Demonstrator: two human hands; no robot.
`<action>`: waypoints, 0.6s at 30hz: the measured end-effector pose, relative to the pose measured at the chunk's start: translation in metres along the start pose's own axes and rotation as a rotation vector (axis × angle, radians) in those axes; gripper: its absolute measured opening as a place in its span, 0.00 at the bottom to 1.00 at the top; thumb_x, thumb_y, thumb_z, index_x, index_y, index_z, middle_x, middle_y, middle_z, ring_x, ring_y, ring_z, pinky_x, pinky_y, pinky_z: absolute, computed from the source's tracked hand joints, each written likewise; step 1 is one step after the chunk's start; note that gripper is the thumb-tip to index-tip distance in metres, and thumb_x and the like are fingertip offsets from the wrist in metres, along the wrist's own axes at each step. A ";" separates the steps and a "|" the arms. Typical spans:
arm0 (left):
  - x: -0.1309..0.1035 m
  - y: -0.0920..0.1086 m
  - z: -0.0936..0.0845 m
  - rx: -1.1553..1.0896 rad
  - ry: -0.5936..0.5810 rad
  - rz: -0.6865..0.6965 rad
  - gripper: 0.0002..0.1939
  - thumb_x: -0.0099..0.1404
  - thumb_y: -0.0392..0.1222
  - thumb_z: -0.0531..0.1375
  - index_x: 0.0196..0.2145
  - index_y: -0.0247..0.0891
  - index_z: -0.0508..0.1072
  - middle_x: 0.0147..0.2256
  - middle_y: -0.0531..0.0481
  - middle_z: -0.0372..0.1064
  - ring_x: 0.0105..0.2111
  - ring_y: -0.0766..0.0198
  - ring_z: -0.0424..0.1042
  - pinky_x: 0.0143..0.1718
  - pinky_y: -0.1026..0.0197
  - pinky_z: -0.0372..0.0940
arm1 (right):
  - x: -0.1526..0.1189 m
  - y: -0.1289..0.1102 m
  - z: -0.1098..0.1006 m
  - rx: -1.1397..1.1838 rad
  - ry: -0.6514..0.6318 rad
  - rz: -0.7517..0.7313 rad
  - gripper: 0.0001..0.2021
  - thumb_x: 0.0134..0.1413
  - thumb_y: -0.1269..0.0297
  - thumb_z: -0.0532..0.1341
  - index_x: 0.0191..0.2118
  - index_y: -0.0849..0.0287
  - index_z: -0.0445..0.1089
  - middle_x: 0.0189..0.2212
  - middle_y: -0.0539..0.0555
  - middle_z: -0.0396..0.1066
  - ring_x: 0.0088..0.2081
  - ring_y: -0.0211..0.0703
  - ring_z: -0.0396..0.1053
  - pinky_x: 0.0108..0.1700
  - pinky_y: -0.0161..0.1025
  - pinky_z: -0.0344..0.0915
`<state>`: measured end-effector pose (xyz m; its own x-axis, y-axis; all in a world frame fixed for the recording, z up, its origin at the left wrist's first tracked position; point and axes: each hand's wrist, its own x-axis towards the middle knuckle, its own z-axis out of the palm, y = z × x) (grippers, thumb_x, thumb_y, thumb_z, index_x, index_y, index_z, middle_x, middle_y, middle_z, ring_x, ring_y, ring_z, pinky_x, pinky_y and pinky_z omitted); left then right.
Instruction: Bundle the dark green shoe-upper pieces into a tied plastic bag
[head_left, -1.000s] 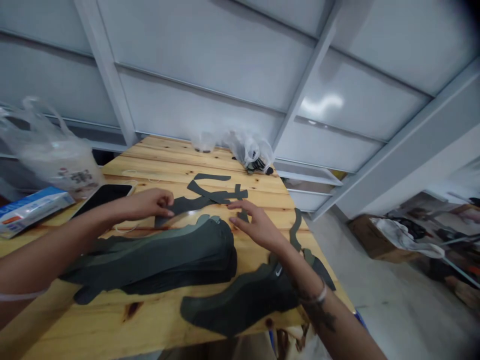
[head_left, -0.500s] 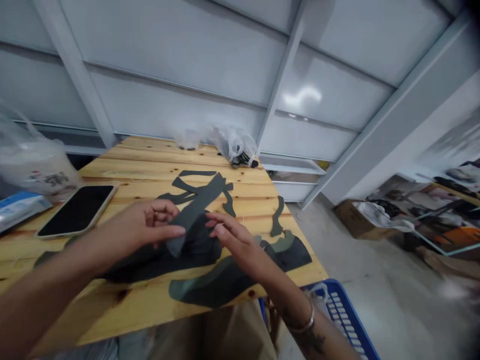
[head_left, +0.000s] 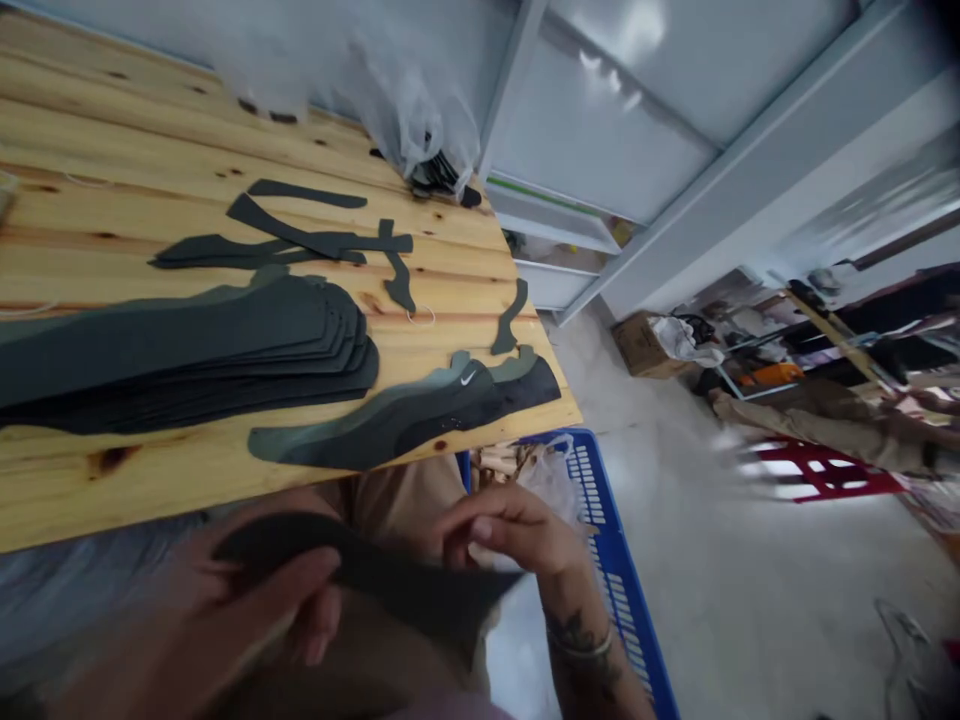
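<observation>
Over my lap, below the table edge, my left hand is closed on a dark, curved shoe-upper piece, its thumb lying on top; the hand is blurred. My right hand is beside the piece's far end with fingers curled in and thumb against them. What it pinches, if anything, cannot be made out. On the wooden table a thick stack of dark grey upper pieces lies at left. Nearer the front edge are overlapping green and black pieces, one with a small white swoosh.
Several narrow dark strips and a small curved piece lie farther back. A clear plastic bag with dark pieces stands by the wall. Below the table's right corner is a blue basket. A cardboard box is on the floor.
My view has turned right and down. Both hands have come off the table toward my lap, the dark piece in my left hand. The stack they covered is now visible.
</observation>
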<state>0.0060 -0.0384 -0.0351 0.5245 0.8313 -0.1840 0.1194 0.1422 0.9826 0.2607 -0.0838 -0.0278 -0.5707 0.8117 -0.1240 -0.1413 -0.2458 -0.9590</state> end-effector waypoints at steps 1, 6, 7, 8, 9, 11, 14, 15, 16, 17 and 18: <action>-0.001 -0.001 0.006 -0.103 0.049 -0.017 0.17 0.69 0.57 0.57 0.30 0.44 0.71 0.15 0.57 0.67 0.13 0.66 0.66 0.15 0.66 0.63 | 0.000 0.012 0.005 0.030 0.050 -0.054 0.27 0.62 0.55 0.65 0.65 0.49 0.66 0.36 0.52 0.74 0.34 0.35 0.71 0.36 0.31 0.69; 0.005 -0.005 0.028 -0.008 0.042 -0.014 0.15 0.66 0.55 0.62 0.29 0.42 0.73 0.21 0.56 0.73 0.22 0.67 0.73 0.24 0.68 0.70 | 0.015 0.037 0.041 -0.069 0.483 -0.248 0.28 0.52 0.53 0.72 0.59 0.44 0.72 0.40 0.51 0.76 0.39 0.40 0.74 0.42 0.37 0.75; 0.006 -0.006 0.029 0.069 0.079 0.019 0.15 0.66 0.56 0.62 0.30 0.43 0.74 0.22 0.57 0.73 0.22 0.68 0.73 0.24 0.69 0.69 | 0.019 0.034 0.042 -0.117 0.610 -0.232 0.18 0.58 0.53 0.68 0.53 0.46 0.77 0.40 0.52 0.77 0.40 0.40 0.74 0.44 0.37 0.75; 0.008 -0.008 0.027 0.150 0.142 0.064 0.14 0.67 0.56 0.62 0.33 0.44 0.75 0.23 0.58 0.74 0.23 0.68 0.73 0.25 0.69 0.68 | 0.022 0.029 0.040 -0.186 0.716 -0.214 0.12 0.61 0.54 0.65 0.47 0.48 0.79 0.41 0.52 0.77 0.42 0.39 0.75 0.46 0.37 0.74; 0.009 -0.009 0.024 0.245 0.216 0.118 0.14 0.67 0.57 0.62 0.36 0.45 0.75 0.25 0.59 0.75 0.25 0.68 0.74 0.27 0.69 0.68 | 0.024 0.023 0.033 -0.270 0.798 -0.213 0.09 0.61 0.56 0.65 0.44 0.50 0.79 0.41 0.51 0.78 0.44 0.39 0.75 0.49 0.37 0.74; 0.014 -0.012 0.015 0.474 0.365 0.268 0.12 0.67 0.55 0.63 0.41 0.46 0.75 0.32 0.59 0.76 0.32 0.69 0.76 0.36 0.68 0.70 | 0.028 0.012 0.013 -0.445 0.927 -0.236 0.07 0.58 0.59 0.68 0.42 0.51 0.78 0.41 0.51 0.78 0.45 0.40 0.75 0.52 0.39 0.73; 0.028 -0.014 0.001 0.777 0.407 0.546 0.03 0.69 0.42 0.63 0.40 0.43 0.75 0.38 0.56 0.76 0.40 0.68 0.75 0.48 0.65 0.67 | 0.034 0.002 -0.022 -0.608 0.957 -0.279 0.08 0.53 0.60 0.71 0.39 0.52 0.77 0.41 0.51 0.78 0.47 0.41 0.74 0.55 0.42 0.71; 0.034 -0.015 -0.002 0.832 0.387 0.616 0.02 0.69 0.39 0.63 0.40 0.42 0.75 0.39 0.55 0.76 0.41 0.67 0.75 0.48 0.64 0.67 | 0.036 0.001 -0.031 -0.631 0.923 -0.279 0.08 0.53 0.59 0.71 0.39 0.53 0.77 0.41 0.51 0.77 0.48 0.42 0.74 0.56 0.43 0.70; 0.039 -0.016 -0.005 0.867 0.358 0.672 0.03 0.69 0.37 0.63 0.41 0.41 0.74 0.39 0.53 0.76 0.42 0.66 0.75 0.49 0.63 0.67 | 0.039 0.001 -0.038 -0.645 0.879 -0.267 0.08 0.53 0.59 0.71 0.38 0.53 0.77 0.41 0.51 0.77 0.48 0.42 0.74 0.55 0.43 0.71; 0.044 -0.017 -0.006 0.889 0.326 0.707 0.04 0.68 0.36 0.64 0.41 0.40 0.74 0.40 0.53 0.76 0.42 0.65 0.75 0.49 0.62 0.67 | 0.042 0.000 -0.042 -0.652 0.838 -0.248 0.08 0.53 0.58 0.71 0.38 0.53 0.78 0.40 0.52 0.77 0.47 0.42 0.74 0.54 0.42 0.71; 0.048 -0.018 -0.006 0.906 0.294 0.731 0.05 0.68 0.36 0.64 0.42 0.39 0.73 0.40 0.52 0.75 0.42 0.64 0.75 0.50 0.61 0.67 | 0.045 0.001 -0.045 -0.653 0.808 -0.226 0.08 0.54 0.58 0.70 0.38 0.54 0.78 0.40 0.52 0.77 0.46 0.42 0.74 0.52 0.41 0.72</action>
<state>0.0237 0.0024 -0.0616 0.5167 0.6657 0.5383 0.4853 -0.7458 0.4564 0.2713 -0.0243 -0.0453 0.1552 0.9729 0.1714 0.4217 0.0917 -0.9021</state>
